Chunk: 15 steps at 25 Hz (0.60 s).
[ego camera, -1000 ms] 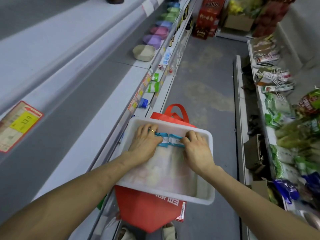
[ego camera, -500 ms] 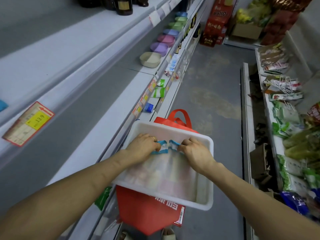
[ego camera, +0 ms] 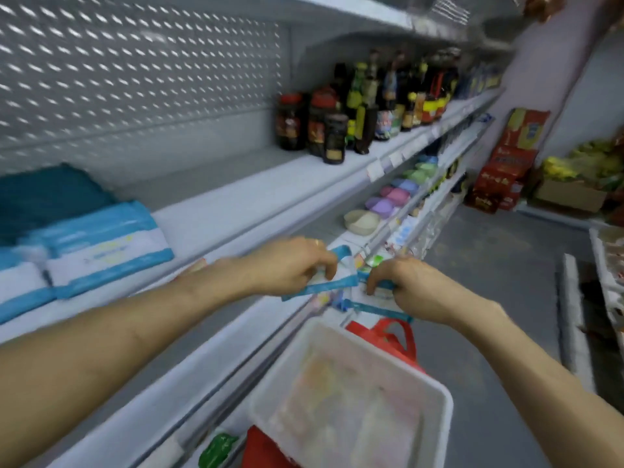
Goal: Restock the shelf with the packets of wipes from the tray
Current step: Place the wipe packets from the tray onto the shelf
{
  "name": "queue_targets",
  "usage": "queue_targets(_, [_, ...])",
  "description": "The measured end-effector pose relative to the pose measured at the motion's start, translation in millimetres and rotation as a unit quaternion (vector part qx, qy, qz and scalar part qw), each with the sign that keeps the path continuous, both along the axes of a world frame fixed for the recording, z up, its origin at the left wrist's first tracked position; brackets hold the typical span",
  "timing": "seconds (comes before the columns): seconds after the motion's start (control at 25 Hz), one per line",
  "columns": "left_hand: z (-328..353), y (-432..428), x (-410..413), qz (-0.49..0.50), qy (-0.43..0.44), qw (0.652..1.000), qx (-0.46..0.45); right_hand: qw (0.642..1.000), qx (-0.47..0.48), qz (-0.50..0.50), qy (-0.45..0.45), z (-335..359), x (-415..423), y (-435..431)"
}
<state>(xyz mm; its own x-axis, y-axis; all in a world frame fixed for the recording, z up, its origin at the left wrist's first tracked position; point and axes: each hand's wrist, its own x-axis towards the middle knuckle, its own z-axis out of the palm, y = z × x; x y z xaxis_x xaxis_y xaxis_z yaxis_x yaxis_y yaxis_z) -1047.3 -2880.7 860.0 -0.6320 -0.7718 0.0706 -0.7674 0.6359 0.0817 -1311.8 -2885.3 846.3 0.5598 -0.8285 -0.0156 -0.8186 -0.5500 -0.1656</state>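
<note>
Firstly, at the far left, stacked packets (ego camera: 101, 244) of wipes in blue and white wrapping lie on the shelf (ego camera: 256, 190), near its front edge. A dark teal bundle (ego camera: 47, 197) lies just behind them. Further right on the same shelf stand dark bottles (ego camera: 354, 113) in a group.

Toward the middle, the left hand (ego camera: 290, 265) is in front of the shelf edge. Its fingers are curled around a first packet (ego camera: 337, 276), white with blue borders, which is tilted. Just beside it, the right hand (ego camera: 401, 285) has its fingers curled down over a second packet (ego camera: 378, 307) with the same blue border. The two packets are close together; because of the blur I cannot tell if they touch.

Below the hands is the white tray (ego camera: 442, 400). Pale packets lie inside it, but they are too blurred to count. Under the tray a red bag (ego camera: 391, 336) shows, with its handles at the far end of the tray.

On the lower shelf, beyond the hands, pastel bowls (ego camera: 395, 194) stand in a row. At the right, red boxes (ego camera: 506, 163) are piled on the floor against the wall.
</note>
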Motion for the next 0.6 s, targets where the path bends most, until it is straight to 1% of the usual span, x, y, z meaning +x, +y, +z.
queue_targets(0.04, [29.0, 7.7, 9.2, 0.016, 0.014, 1.000, -0.005, 1.000, -0.017, 0.019, -0.015, 22.8, 11.3, -4.4])
queue_targets(0.12, [79.1, 27.5, 31.3, 0.055, 0.015, 0.998, -0.014, 0.996, -0.054, 0.058, -0.031, 62.6, 34.3, -8.9])
queue_targets(0.28, [152.8, 95.3, 101.2, 0.169, 0.001, 0.985, -0.035, 0.978, -0.078, 0.168, -0.098, 118.3, 108.6, -9.9])
queue_targets(0.4, [180.1, 161.1, 161.6, 0.280, -0.023, 0.959, -0.033, 0.955, -0.080, 0.257, -0.127, 133.7, 178.1, -0.5])
queue_targets(0.6, [189.2, 271.4, 238.2, 0.428, -0.036, 0.903, -0.022, 0.929, -0.033, 0.338, -0.146, 134.4, 267.4, 33.3])
